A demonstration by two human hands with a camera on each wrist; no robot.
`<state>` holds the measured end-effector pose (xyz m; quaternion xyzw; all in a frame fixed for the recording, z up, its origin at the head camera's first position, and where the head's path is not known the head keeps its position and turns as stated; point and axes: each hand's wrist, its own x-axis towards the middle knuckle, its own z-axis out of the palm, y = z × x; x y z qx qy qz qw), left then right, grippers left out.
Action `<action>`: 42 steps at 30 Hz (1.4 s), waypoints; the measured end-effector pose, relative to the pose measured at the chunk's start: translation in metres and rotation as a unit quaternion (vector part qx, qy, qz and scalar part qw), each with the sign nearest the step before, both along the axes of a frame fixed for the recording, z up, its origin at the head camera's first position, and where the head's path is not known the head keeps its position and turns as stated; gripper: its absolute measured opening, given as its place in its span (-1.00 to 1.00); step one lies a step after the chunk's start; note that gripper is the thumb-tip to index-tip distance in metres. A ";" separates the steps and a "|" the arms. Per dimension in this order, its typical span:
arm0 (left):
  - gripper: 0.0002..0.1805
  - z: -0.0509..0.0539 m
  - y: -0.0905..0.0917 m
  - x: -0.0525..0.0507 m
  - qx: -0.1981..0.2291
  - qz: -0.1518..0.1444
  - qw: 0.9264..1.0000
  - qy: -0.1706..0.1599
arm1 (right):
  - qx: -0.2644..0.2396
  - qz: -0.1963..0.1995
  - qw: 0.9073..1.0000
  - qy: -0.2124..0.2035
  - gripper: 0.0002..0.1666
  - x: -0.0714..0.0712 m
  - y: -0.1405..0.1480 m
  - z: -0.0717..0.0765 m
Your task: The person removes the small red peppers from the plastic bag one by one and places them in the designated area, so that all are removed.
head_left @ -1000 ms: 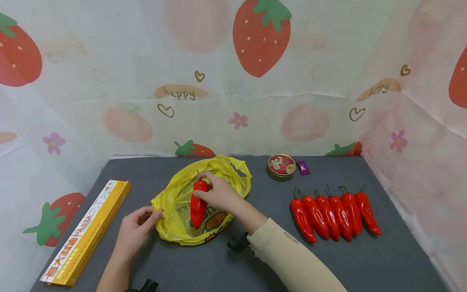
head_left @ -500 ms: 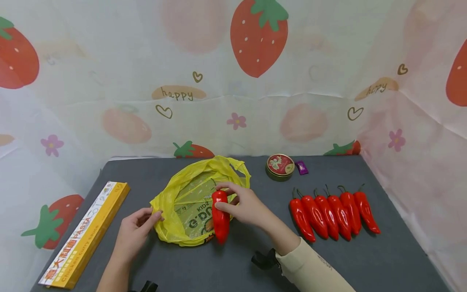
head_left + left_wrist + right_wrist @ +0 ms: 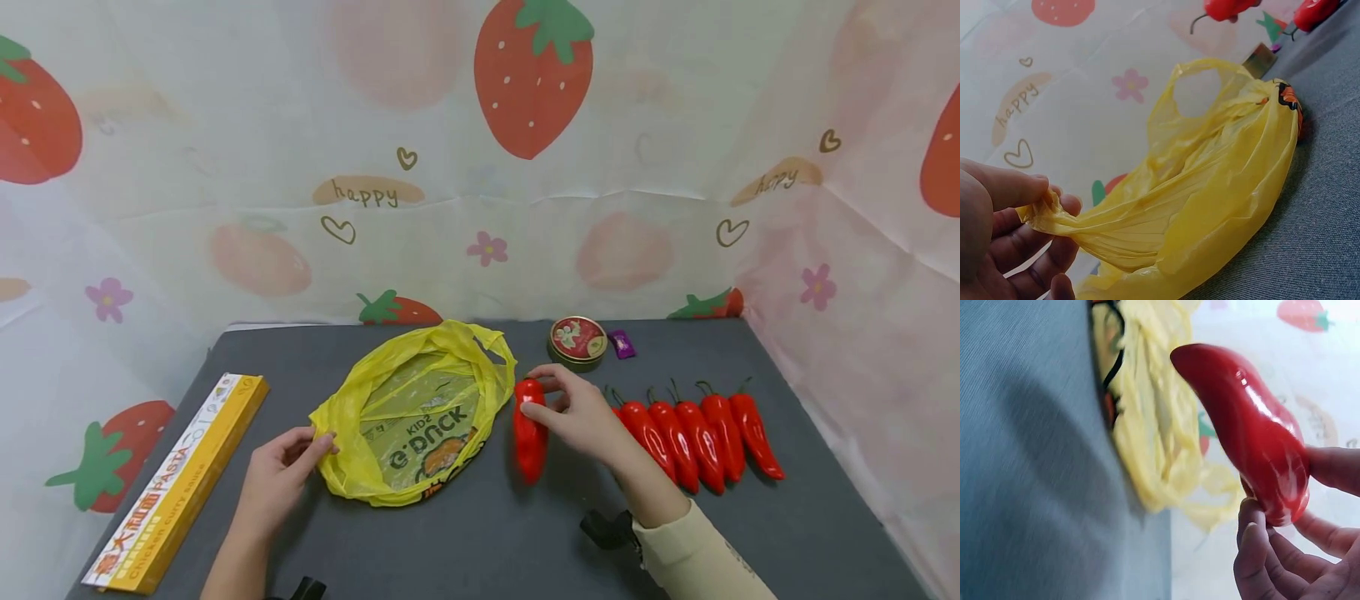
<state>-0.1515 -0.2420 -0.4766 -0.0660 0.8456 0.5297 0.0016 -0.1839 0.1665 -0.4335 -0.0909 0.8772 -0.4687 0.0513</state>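
My left hand (image 3: 281, 471) pinches the near-left rim of a yellow plastic bag (image 3: 341, 417), whose mouth is spread wide on the table; the left wrist view shows the bag (image 3: 1210, 206) gathered between thumb and fingers. Between the bag and the row of peppers, my right hand (image 3: 581, 412) grips a glossy red chili pepper (image 3: 530, 437) near its top, tip pointing down. In the right wrist view the same pepper (image 3: 1247, 425) hangs clear of the cloth, held by thumb and fingertips. Several red chili peppers (image 3: 701, 437) lie side by side to the right, the leftmost partly covered by my right hand.
A round red-topped tin (image 3: 577, 340) and a small purple packet (image 3: 622, 344) sit at the back of the dark grey table (image 3: 450, 550). A long yellow pasta box (image 3: 180, 483) lies along the left side. A strawberry-print cloth (image 3: 645, 108) hangs behind.
My right hand has carried the red chili pepper from over the bag's mouth out to the right, past the bag's rim. The left hand stays on the bag.
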 end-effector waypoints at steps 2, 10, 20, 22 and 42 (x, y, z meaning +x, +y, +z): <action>-0.49 0.000 0.001 -0.001 -0.001 0.001 1.000 -0.003 | 0.016 -0.008 1.000 0.012 -0.43 0.000 0.011 -0.005; -0.47 0.003 0.002 -0.002 0.000 0.003 1.000 -0.006 | 0.092 -0.037 0.995 0.027 -0.41 0.005 0.044 -0.023; -0.49 0.002 0.001 0.000 0.012 0.006 1.000 -0.004 | 0.196 -0.028 0.977 0.086 -0.57 0.010 0.048 -0.037; -0.49 0.002 0.001 0.000 0.011 0.006 1.000 -0.003 | 0.225 -0.019 0.970 0.092 -0.52 0.012 0.043 -0.041; -0.52 0.000 0.002 0.001 0.016 0.004 1.000 0.007 | 0.376 -0.069 0.918 0.104 -0.42 0.030 0.027 -0.040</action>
